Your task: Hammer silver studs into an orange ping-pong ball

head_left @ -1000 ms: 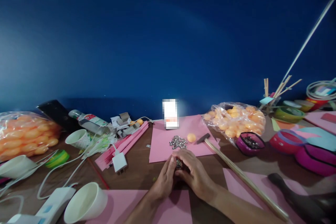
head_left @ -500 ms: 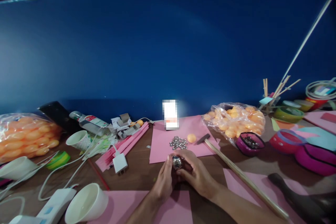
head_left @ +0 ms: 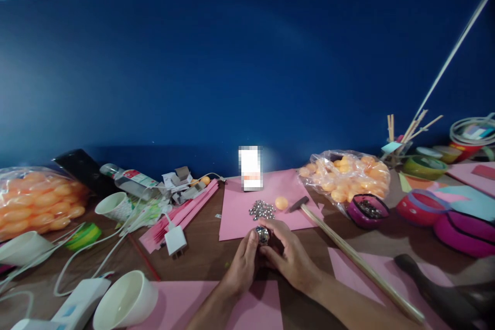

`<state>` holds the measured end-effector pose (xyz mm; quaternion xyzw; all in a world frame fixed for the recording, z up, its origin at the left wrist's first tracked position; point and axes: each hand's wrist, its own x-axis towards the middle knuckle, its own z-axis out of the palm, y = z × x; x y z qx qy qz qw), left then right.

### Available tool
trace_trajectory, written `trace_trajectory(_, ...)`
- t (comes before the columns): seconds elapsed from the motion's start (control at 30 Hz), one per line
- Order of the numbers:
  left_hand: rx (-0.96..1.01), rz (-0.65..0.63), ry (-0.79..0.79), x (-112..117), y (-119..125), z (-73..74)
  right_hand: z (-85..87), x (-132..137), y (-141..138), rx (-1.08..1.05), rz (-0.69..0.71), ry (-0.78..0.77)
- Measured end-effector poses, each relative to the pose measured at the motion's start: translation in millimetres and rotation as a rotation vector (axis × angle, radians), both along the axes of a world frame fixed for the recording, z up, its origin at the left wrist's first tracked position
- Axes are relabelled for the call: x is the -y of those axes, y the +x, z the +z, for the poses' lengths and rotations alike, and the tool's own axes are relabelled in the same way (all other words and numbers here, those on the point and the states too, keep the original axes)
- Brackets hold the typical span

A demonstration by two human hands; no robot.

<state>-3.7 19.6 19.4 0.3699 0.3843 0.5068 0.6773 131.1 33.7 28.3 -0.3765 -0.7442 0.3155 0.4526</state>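
My left hand (head_left: 242, 265) and my right hand (head_left: 292, 258) meet over the brown table, fingers closed around a small shiny silver-studded ball (head_left: 263, 235) held between them. Just beyond it, on a pink paper sheet (head_left: 240, 206), lies a heap of silver pins (head_left: 262, 210) and a single orange ball (head_left: 281, 202). A small hammer (head_left: 299, 204) with a long wooden handle lies to the right of that ball.
Bags of orange balls sit at the left (head_left: 36, 201) and right (head_left: 348, 175). White paper cups (head_left: 126, 300), a charger with cables (head_left: 175, 240), a magenta tub of pins (head_left: 367, 211) and coloured bowls (head_left: 421, 208) crowd the table. A blue wall stands behind.
The hands have lifted and turned the studded ball, so that it shows above the fingertips; a second ago it was mostly hidden in them.
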Motion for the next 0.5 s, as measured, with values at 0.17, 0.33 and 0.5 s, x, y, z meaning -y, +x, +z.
trace_trajectory(0.17,0.043,-0.048,0.0,-0.9,1.3,-0.8,0.4,-0.2,-0.5,-0.061,0.028,-0.078)
trace_trajectory(0.33,0.024,-0.077,-0.044,0.6,1.3,5.4,3.7,0.7,-0.2,-0.11,0.022,-0.153)
trace_trajectory(0.5,0.018,-0.032,-0.063,1.8,-1.4,8.9,7.6,4.9,0.6,-0.089,0.083,-0.161)
